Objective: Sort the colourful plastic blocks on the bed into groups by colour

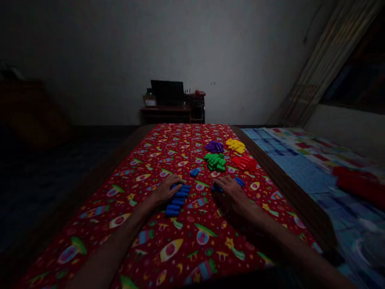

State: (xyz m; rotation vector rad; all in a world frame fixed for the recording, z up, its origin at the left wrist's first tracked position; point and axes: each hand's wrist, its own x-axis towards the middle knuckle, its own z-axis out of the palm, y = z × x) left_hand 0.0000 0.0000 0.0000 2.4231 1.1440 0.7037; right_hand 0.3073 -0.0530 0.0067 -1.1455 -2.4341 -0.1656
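Observation:
Several short blue plastic tubes (pixel 177 202) lie side by side in a slanting row on the red patterned cloth (pixel 171 249). At the far end of that row is my left hand (pixel 168 188), thumb and fingers closed around the end tube and partly covering it. My right hand (pixel 231 190) is bent over a second group of blue tubes (pixel 240 182), fingers curled on a tube at the group's left side. The palm hides most of this group. Between and beyond both hands, a small cluster of blue tubes (pixel 195 172) lies apart.
Past my right hand are piles of green (pixel 215 161), red (pixel 245 163), purple (pixel 214 147) and yellow pieces (pixel 236 145). The cloth covers a long table with brown edges (pixel 279 192). A desk with a dark monitor (pixel 167 92) stands by the far wall. The room is dim.

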